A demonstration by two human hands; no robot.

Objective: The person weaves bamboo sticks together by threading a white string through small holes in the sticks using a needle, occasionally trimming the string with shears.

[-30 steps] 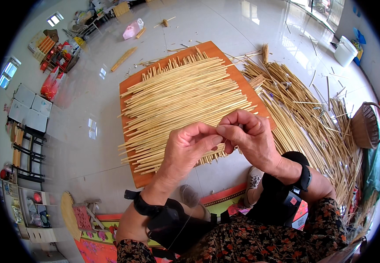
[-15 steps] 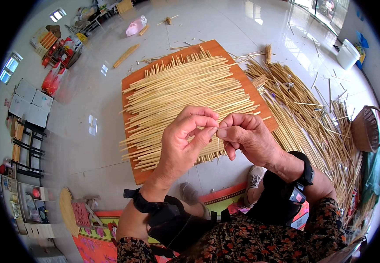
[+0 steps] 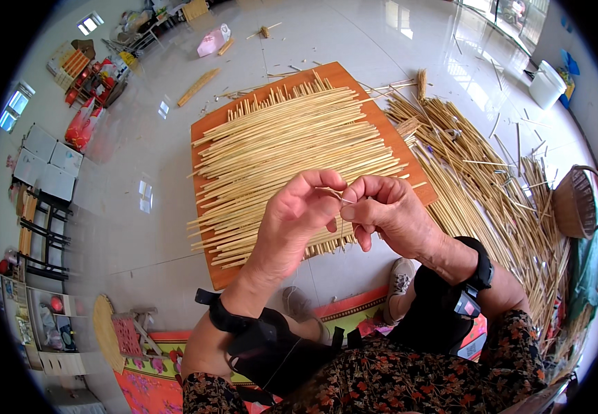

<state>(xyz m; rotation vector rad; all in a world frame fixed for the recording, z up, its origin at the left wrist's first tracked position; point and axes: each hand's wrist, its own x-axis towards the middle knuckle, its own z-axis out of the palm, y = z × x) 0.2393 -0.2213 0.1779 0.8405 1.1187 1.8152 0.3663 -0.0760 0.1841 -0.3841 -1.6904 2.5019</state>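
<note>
My two hands meet in front of me, above the near side of a layer of straw-coloured stalks (image 3: pixel 292 148). My left hand (image 3: pixel 295 214) is closed, its thumb and fingertips drawn together on a fine thread. My right hand (image 3: pixel 399 217) pinches that thread between thumb and forefinger, with the other fingers curled under. Part of the thread (image 3: pixel 341 234) hangs down below the fingertips; it is too thin to follow all the way. The stalks lie side by side across an orange-brown board (image 3: pixel 226 277), over another layer whose ends stick out at the far edge.
Right of the board, a large heap of loose stalks (image 3: pixel 482 165) spreads over the floor. Beyond it stand a woven basket (image 3: pixel 575 203) and a white bucket (image 3: pixel 547 86). A small pink stool (image 3: pixel 130 336) is at the lower left, beside a patterned mat (image 3: pixel 147 386).
My left hand has turned and shifted slightly, its thumb drawing back from the right fingertips. The right hand stays nearly in place. The stalks have not moved.
</note>
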